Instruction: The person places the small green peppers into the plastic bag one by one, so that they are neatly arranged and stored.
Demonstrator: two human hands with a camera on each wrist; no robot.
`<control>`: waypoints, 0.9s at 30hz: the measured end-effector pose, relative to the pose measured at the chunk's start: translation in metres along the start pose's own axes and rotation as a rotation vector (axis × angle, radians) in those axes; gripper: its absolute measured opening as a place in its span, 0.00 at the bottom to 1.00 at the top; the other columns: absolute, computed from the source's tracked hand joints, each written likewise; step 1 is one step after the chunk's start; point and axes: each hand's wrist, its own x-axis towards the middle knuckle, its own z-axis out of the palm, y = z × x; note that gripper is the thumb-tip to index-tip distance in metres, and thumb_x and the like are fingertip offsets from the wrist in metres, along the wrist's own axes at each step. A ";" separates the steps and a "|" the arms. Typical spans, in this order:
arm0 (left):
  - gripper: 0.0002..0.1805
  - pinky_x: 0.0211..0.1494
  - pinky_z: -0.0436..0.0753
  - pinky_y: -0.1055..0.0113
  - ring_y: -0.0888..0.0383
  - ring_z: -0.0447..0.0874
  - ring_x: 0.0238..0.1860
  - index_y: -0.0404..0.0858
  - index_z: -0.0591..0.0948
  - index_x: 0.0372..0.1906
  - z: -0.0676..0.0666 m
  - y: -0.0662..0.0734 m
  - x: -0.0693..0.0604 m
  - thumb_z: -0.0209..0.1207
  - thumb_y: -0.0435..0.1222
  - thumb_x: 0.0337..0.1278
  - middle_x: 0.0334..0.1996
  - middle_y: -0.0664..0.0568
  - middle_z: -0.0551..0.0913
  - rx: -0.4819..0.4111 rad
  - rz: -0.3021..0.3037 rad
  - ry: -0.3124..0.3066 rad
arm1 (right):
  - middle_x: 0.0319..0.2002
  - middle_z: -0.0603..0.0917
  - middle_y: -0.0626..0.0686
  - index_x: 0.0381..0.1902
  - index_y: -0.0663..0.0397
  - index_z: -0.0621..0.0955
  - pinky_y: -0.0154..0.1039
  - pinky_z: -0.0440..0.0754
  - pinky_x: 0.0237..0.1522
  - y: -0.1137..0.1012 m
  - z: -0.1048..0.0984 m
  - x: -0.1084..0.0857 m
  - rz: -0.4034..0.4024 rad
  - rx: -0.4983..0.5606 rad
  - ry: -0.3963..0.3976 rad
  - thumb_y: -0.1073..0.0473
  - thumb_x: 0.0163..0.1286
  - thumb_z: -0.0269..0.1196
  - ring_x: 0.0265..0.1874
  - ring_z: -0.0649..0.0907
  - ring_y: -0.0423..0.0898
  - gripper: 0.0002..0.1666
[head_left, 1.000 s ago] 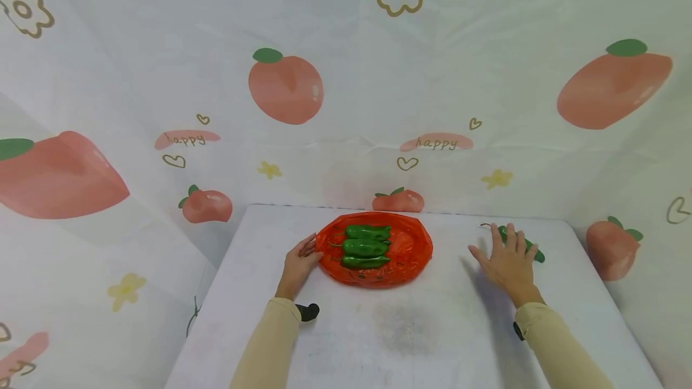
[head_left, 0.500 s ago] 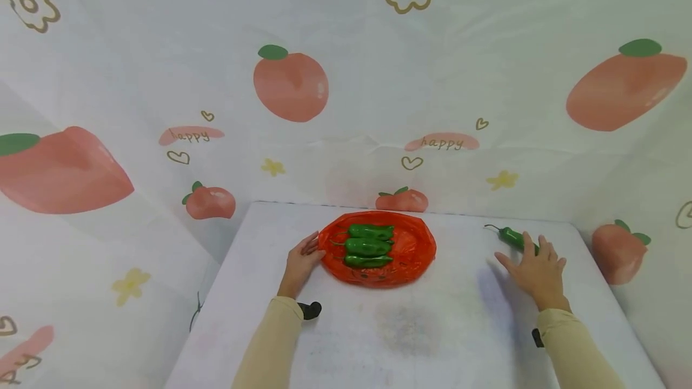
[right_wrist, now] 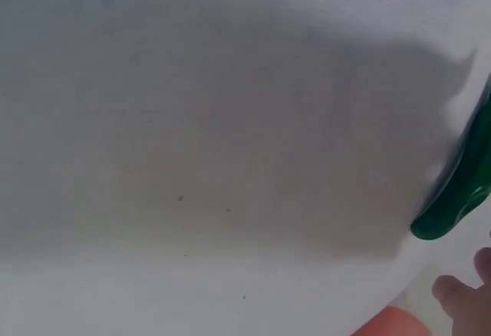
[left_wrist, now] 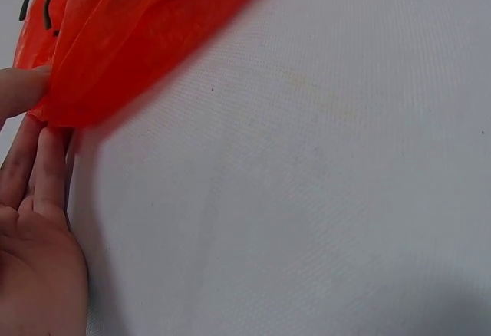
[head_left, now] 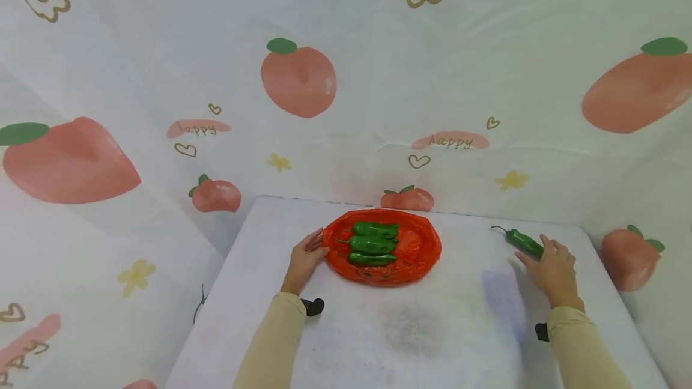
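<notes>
A red plastic bag [head_left: 418,260] lies spread in a round shape toward the back of the white table, with 3 green peppers [head_left: 373,245] side by side on its left half. At its left edge, my left hand [head_left: 303,264] pinches the plastic, thumb above and fingers beneath; the left wrist view shows this grip on the film [left_wrist: 115,67]. A single green pepper [head_left: 524,244] lies at the back right, stem pointing left. My right hand [head_left: 557,272] is at its blunt end, fingers bent loosely around it. In the right wrist view the fingertips [right_wrist: 460,301] stand apart from the pepper.
The white table [head_left: 411,329] ends at the back against a curtain [head_left: 357,107] printed with peaches, which also closes off both sides. Dark straps show at both wrists, below the beige sleeves [head_left: 273,341].
My right hand has drawn back rightward from above the single pepper to its blunt end, uncovering most of it. My left hand keeps its grip on the bag. The head view has shifted slightly.
</notes>
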 end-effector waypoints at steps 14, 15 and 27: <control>0.30 0.72 0.78 0.52 0.48 0.77 0.69 0.51 0.75 0.71 0.001 -0.002 0.001 0.67 0.36 0.64 0.67 0.46 0.80 -0.013 0.001 0.006 | 0.73 0.49 0.82 0.80 0.67 0.49 0.76 0.59 0.69 0.008 -0.007 0.011 0.143 0.092 -0.111 0.46 0.79 0.56 0.69 0.54 0.81 0.47; 0.31 0.73 0.78 0.52 0.48 0.77 0.70 0.51 0.75 0.71 0.001 -0.002 0.001 0.67 0.36 0.64 0.67 0.46 0.79 -0.018 0.001 0.005 | 0.73 0.48 0.82 0.80 0.67 0.49 0.76 0.58 0.70 0.008 -0.007 0.012 0.153 0.090 -0.119 0.47 0.79 0.55 0.69 0.53 0.81 0.47; 0.30 0.72 0.79 0.53 0.49 0.79 0.68 0.51 0.77 0.69 0.002 -0.004 0.003 0.67 0.33 0.62 0.66 0.47 0.81 -0.014 0.001 0.028 | 0.72 0.49 0.83 0.79 0.69 0.50 0.76 0.59 0.70 0.012 -0.009 0.015 0.161 0.078 -0.190 0.47 0.80 0.53 0.69 0.54 0.83 0.45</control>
